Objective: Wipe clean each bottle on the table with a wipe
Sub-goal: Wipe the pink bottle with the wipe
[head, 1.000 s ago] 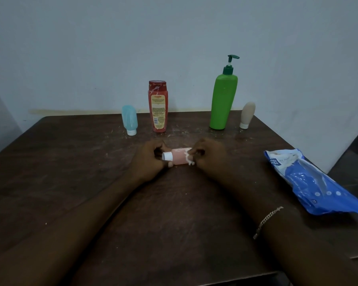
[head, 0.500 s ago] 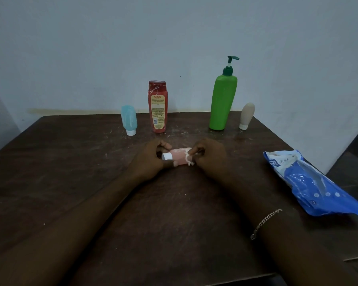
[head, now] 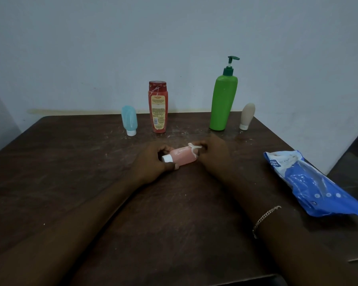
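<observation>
Left hand (head: 151, 165) is curling round the cap end of the small pink bottle (head: 183, 157), apparently steadying it against rolling. Right hand (head: 214, 153) is pinching a bunched white wipe (head: 193, 147) onto the base end for rubbing. Bottle is being held on its side near the middle of the table (head: 70, 162) — long axis running left–right, cap pointing left, base angling slightly toward the far edge.

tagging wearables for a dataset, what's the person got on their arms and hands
Both forearms are bare, with no sleeves in view. The left hand and right hand wear no gloves, and no rings or watch show. The only item worn is a thin, pale metal chain bracelet on the right wrist.
</observation>
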